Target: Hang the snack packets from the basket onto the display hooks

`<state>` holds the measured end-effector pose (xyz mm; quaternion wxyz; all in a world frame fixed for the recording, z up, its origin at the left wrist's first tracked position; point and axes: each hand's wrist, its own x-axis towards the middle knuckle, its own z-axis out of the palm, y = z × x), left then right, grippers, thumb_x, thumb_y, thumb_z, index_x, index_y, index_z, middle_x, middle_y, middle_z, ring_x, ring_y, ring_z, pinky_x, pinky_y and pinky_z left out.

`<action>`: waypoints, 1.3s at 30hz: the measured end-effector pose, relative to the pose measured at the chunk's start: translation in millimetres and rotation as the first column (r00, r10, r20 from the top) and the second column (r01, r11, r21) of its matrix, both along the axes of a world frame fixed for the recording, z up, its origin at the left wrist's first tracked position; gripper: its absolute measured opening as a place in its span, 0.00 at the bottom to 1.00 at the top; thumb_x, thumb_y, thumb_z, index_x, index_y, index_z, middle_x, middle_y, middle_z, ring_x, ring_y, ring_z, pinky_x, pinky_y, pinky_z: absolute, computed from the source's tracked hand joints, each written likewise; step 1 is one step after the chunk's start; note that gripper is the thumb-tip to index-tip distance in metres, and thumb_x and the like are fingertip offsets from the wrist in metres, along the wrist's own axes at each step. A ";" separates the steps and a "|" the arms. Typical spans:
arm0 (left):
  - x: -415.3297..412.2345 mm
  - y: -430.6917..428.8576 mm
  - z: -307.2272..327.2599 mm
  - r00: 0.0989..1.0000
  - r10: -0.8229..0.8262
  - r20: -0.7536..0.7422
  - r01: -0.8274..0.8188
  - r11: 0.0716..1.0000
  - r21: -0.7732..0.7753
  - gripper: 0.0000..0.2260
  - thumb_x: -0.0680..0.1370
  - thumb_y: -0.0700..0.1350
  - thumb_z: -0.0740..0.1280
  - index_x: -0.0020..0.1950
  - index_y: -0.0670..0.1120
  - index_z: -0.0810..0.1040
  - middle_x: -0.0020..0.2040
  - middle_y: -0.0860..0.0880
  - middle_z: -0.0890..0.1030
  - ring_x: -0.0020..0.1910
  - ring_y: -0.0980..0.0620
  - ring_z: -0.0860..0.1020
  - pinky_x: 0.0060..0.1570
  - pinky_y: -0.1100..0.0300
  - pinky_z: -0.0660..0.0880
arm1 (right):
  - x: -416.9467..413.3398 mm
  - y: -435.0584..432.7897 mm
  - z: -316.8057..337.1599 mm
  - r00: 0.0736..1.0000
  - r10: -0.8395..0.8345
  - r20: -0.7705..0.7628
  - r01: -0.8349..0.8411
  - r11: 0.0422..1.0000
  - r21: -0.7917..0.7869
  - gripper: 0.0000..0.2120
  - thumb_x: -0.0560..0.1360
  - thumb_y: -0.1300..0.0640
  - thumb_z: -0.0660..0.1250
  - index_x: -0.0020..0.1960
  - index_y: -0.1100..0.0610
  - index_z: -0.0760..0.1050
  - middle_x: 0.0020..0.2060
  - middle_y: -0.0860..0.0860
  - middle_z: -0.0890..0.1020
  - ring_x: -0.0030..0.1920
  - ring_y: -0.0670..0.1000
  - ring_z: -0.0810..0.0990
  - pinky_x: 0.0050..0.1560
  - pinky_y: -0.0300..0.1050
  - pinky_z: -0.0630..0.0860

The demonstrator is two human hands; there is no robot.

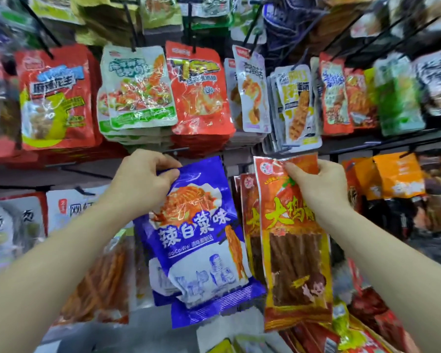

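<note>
Where packets are: blue packet [196, 240] beside red packet [295, 263], before rack's [354, 145] lower row.
Left hand [143, 179]: pinches blue packet's top corner.
Right hand [321, 184]: pinches red packet's top.

The blue packet [196, 225] carries white characters and a picture of red shredded food. It hangs upright, slightly tilted, with its top left corner pinched by the left hand [140, 179]. A second blue packet [201, 312] lies directly behind it. The orange-red packet [294, 245] is long and narrow, with a clear window showing brown sticks. It stands upright just beside the blue packet, and the right hand [318, 184] grips its top edge. Black display hooks [129, 24] project above.
</note>
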<state>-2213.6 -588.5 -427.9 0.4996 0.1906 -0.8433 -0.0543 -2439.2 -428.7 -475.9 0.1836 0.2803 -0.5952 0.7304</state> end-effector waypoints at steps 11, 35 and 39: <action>1.7 8.5 -6.9 0.993 0.116 -0.005 -0.116 0.993 -0.032 0.07 0.76 0.39 0.69 0.52 0.43 0.84 0.51 0.46 0.85 0.53 0.47 0.80 0.50 0.60 0.69 | 11.1 8.3 11.6 0.910 0.347 0.227 -0.348 0.937 -0.038 0.06 0.70 0.55 0.76 0.41 0.56 0.81 0.42 0.57 0.86 0.41 0.56 0.85 0.45 0.53 0.83; -84.8 62.3 12.0 0.883 -0.039 0.468 0.191 0.940 -0.282 0.17 0.75 0.34 0.66 0.57 0.53 0.81 0.48 0.54 0.82 0.51 0.56 0.78 0.49 0.64 0.72 | -5.0 16.6 27.1 0.860 0.458 0.225 -0.479 0.876 0.050 0.06 0.70 0.62 0.76 0.44 0.63 0.80 0.41 0.61 0.85 0.41 0.61 0.85 0.41 0.55 0.83; -95.4 61.6 16.7 0.873 -0.066 0.483 0.184 0.962 -0.201 0.26 0.76 0.34 0.65 0.70 0.57 0.72 0.46 0.56 0.75 0.42 0.62 0.73 0.45 0.67 0.68 | -9.0 14.8 23.3 0.838 0.466 0.284 -0.504 0.860 0.074 0.06 0.71 0.62 0.74 0.45 0.61 0.79 0.39 0.60 0.86 0.38 0.58 0.86 0.40 0.54 0.83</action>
